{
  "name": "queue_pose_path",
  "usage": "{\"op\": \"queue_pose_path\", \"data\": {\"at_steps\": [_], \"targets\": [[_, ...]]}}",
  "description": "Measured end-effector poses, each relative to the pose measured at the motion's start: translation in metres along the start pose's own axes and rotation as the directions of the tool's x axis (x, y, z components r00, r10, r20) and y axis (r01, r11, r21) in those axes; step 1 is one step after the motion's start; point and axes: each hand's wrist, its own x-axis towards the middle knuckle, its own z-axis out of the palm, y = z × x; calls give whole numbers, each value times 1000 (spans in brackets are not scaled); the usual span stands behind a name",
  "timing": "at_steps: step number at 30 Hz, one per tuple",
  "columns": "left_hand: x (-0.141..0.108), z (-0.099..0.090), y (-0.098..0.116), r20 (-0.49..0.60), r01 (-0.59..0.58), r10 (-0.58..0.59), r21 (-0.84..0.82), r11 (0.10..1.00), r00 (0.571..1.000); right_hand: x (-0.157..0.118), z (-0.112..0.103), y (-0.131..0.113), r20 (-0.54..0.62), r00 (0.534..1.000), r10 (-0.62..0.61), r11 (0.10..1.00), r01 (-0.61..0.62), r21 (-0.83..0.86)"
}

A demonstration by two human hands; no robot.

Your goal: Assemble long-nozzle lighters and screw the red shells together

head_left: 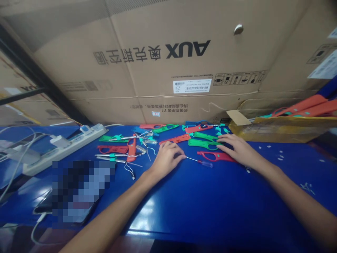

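Observation:
My left hand [168,158] rests on the blue table, its fingers curled beside the metal shaft of a screwdriver [206,163] with a purple handle; whether it grips anything is hidden. My right hand [237,149] reaches over the table with its fingers apart, touching or just above the ends of two green lighter shells [201,143]. Below them lies a red shell [214,156], partly under that hand. An orange-red shell [176,139] is behind my left hand. To the left are metal tubes [110,155] with green clips, wires and an orange shell [131,149].
A power strip [65,147] with white plugs and cables runs along the left. Nearer me lies a phone-like device [81,193], pixelated. An open carton [279,129] of red shells stands at the back right, before a large cardboard box [158,80].

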Motion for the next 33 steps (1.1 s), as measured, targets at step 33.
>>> {"op": "queue_pose_path", "data": {"at_steps": [33], "targets": [[3,-13,-30,-174,180,-128,327,928,976,2,4,-28,7,994,-110,993,111,-37]]}}
